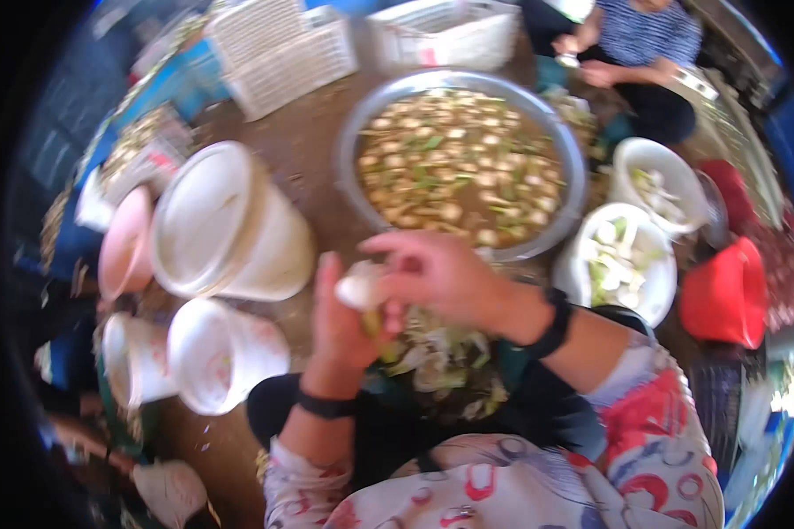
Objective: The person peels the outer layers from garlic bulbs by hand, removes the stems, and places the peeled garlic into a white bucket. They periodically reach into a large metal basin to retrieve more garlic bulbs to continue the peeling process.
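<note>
Between my two hands is a white bulb (359, 287) with a yellow-green stalk hanging below it. My left hand (342, 322) is closed around the lower part and stalk. The bent fingers of my right hand (445, 273) press on the bulb from the other side; motion blur hides whether they hold a small tool. Pale peelings and green leaf scraps (441, 357) lie in a heap below my hands, between my knees. Beyond them stands a wide metal basin (348, 167), full of water with many floating bulbs and green bits.
White buckets (229, 353) and a large lidded bucket (203, 220) stand on the left. To the right are two white tubs (662, 304) of peeled pieces and a red bucket (723, 295). White crates (282, 57) sit at the back. Another person (648, 40) works at the upper right.
</note>
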A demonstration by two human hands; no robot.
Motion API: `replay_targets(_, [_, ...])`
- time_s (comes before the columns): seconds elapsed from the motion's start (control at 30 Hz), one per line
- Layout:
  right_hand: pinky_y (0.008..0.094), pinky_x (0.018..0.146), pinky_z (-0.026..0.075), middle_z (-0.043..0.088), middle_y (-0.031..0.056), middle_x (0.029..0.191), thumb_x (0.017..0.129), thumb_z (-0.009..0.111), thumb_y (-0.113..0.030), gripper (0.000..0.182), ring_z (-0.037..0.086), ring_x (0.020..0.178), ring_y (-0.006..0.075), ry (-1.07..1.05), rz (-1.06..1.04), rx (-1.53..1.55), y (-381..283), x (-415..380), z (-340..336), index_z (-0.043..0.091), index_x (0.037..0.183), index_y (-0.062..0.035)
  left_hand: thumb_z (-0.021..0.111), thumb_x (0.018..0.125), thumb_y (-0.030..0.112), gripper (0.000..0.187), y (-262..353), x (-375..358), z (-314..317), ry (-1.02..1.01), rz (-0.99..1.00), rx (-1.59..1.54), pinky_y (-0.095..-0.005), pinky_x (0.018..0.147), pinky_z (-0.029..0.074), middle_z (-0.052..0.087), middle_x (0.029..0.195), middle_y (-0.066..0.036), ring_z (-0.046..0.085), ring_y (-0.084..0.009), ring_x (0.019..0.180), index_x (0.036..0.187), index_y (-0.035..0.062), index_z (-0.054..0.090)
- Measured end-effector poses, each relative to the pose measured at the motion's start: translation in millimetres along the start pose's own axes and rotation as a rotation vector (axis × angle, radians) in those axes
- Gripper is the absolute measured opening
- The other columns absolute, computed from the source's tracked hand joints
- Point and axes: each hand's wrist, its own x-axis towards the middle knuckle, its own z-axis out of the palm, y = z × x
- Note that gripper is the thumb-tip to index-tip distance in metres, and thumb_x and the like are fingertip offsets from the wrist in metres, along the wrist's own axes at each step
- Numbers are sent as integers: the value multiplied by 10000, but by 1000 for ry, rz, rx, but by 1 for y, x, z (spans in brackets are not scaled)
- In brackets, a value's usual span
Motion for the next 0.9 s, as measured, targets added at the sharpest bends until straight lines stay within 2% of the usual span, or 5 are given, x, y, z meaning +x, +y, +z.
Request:
replay_targets(0.23, [363,613,440,578,136,766,744,501,-116,148,567,701,305,501,-122,-515,23,9,-16,538,864,-35,364,842,396,367,1,-8,4,-224,260,188,-252,435,399,533,665,-81,519,-176,537,889,51,482])
replay_targets(0.5, [406,636,437,573,210,688,685,507,-248,268,559,682,358,-134,22,-465,19,-15,8,577,673,10,436,825,45,93,9,6,-1,-252,412,-112,-289,786,423,482,851,-59,480,-183,861,916,64,431])
replay_targets(0.73, [358,563,475,551,140,600,746,513,-257,230,576,586,246,267,178,-855,-26,-23,-68,572,727,-35,480,835,119,144,12,14,-23,-47,504,63,-275,733,434,541,880,-10,517,-121,824,977,96,487])
replay_targets(0.8, [299,517,472,564,90,647,779,496,-226,186,550,519,194,670,-258,-1522,3,-37,-129,550,817,-52,473,834,116,147,17,3,-9,-5,470,42,-268,728,433,540,876,-10,519,-122,808,979,101,488])
replay_targets(0.9, [300,354,375,488,75,513,836,460,-296,321,452,382,178,1183,102,213,-24,-59,-201,500,704,-6,471,831,116,141,29,-19,4,-74,481,98,-253,701,413,516,836,-10,497,-120,769,971,102,473])
